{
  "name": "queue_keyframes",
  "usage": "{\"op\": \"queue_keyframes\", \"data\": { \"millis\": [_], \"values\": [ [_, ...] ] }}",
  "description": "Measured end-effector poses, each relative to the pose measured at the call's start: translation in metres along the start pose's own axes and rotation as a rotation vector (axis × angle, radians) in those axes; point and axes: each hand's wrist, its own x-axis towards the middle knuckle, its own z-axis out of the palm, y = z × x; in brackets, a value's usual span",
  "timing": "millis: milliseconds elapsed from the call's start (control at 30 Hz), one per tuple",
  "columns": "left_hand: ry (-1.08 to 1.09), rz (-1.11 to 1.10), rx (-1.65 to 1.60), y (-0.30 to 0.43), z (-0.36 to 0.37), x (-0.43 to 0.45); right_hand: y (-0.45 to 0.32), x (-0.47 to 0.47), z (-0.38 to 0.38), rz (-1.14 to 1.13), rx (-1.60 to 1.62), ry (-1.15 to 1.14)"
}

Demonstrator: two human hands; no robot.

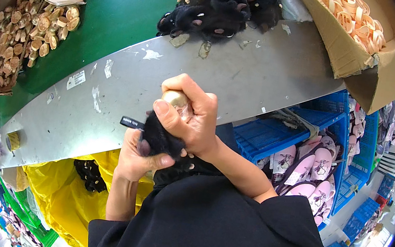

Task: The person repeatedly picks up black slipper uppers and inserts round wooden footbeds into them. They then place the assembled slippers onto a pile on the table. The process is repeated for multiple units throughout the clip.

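My left hand [139, 159] grips a black plush toy piece [162, 139] by its lower side, thumb across the fur. A small black fabric tag [132, 123] with writing sticks out to the left of it. Directly above, my right hand [194, 119] is closed around a shiny gold rounded part [175, 98], its thumb and curled forefinger on either side. The gold part sits close against the plush's top; my fingers hide whether the two are joined. Both hands are above my lap, in front of the metal table edge [204, 78].
Cardboard boxes of gold parts [42, 27] stand left on a green surface [123, 7]. Black plush pieces [215, 13] lie piled at the back. At right are a carton of peach plastic pieces [356, 22] and blue crates [269, 135] with pink slippers [321, 162]. A yellow bag [54, 197] hangs below.
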Motion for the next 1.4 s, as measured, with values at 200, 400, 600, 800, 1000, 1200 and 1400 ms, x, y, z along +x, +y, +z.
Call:
{"op": "queue_keyframes", "data": {
  "millis": [200,400,600,800,1000,1200,1400],
  "values": [
    [0.188,0.160,0.212,0.017,0.026,0.003,0.007,0.003,0.001,-0.075,-0.040,-0.027],
    [0.298,0.223,0.030,0.008,0.014,-0.003,-0.002,-0.002,-0.011,-0.090,0.121,-0.243],
    [0.188,0.134,0.068,0.013,0.019,-0.008,-0.013,-0.005,-0.022,0.052,0.228,-0.229],
    [0.110,0.007,0.135,0.004,0.020,-0.001,0.009,-0.009,-0.012,0.050,0.234,-0.090],
    [0.128,0.099,0.151,-0.005,0.022,-0.002,0.009,-0.016,-0.010,0.046,0.175,-0.021],
    [0.384,0.271,0.030,-0.012,0.039,0.002,0.010,-0.019,-0.014,-0.003,0.220,-0.053],
    [0.453,0.296,0.117,-0.012,0.036,0.003,0.011,-0.013,-0.032,-0.172,0.029,-0.090]
  ]
}}
